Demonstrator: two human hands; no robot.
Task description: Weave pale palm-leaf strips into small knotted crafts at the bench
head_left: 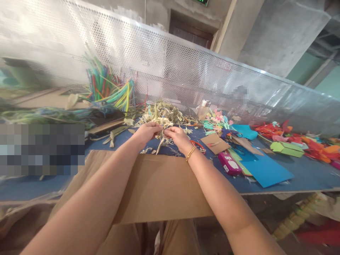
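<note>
My left hand (147, 134) and my right hand (178, 137) meet over the table, fingertips pinched close together. Between them is a pale dried-leaf strip (160, 143), whose loose end hangs down below the fingers. The exact hold of each fingertip is too small to make out. Just behind the hands lies a heap of dried leaf strips (162, 112). Under my forearms a brown cardboard sheet (162, 187) reaches over the table's front edge. A gold chain bracelet (190, 153) circles my right wrist.
To the right are a purple box (230, 163), blue paper sheets (265, 166), a green folded-paper piece (287, 149) and red-orange scraps (324, 148). Colourful pipe-like strands (106, 86) stand at back left. A perforated metal screen (183, 67) borders the table's far side.
</note>
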